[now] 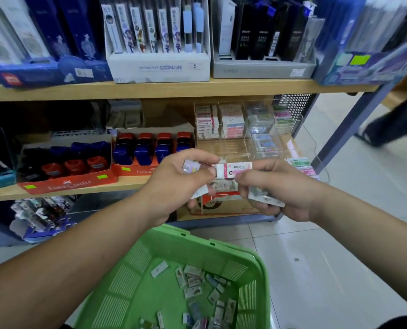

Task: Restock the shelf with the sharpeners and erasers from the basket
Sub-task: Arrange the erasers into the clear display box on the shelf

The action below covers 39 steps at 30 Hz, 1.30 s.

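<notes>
Left hand (pixel 174 184), right hand (pixel 288 193) — two; basket (pixel 169 233) — one; red-topped blue sharpeners (pixel 142 151) four.

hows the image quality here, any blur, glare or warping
Head view: wide-angle warping bows the upper shelf edge and leans the corner boxes, which look soft; the pink-and-white eraser pinched between left hand and right hand is sharpest, its small print unreadable; the clear acrylic bins catch faint glare; erasers in the green basket look smeared.

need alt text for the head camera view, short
The left hand and right hand pinch a white-and-pink eraser between them before a shelf of sharpeners and stacked erasers; a green basket holding more erasers sits below.
</notes>
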{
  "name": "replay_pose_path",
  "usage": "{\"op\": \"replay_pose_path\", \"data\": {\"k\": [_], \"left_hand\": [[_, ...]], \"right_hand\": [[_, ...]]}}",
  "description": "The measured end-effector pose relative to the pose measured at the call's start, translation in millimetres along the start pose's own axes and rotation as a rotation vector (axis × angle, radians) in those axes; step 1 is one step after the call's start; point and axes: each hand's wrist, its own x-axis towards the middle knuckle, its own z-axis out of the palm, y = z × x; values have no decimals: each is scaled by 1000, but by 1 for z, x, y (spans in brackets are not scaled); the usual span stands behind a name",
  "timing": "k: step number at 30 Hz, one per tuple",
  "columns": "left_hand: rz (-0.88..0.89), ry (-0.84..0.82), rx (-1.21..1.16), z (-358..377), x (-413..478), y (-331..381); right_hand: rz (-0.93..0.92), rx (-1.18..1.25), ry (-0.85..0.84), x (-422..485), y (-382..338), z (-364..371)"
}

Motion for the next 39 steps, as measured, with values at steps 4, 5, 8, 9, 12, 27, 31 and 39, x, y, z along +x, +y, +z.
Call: {"op": "replay_pose_path", "data": {"k": [4, 5, 8, 9, 12, 27, 31, 39], "left_hand": [[149, -30, 165, -2, 0, 5], [175, -43, 206, -2, 0, 6], [210, -16, 314, -3, 6, 10], [196, 11, 325, -5, 10, 12], [116, 161, 368, -15, 27, 15], [113, 114, 309, 26, 52, 14], [136, 121, 359, 43, 57, 30], [131, 13, 479, 113, 92, 39]], "right_hand": [[47, 2, 32, 5, -1, -1], [54, 9, 27, 7, -1, -2], [73, 44, -2, 11, -1, 2], [93, 69, 25, 14, 0, 2], [145, 195, 168, 25, 3, -2], [42, 447, 500, 21, 3, -62], [-44, 432, 695, 9, 6, -87], [-151, 307, 925, -11, 34, -128]]}}
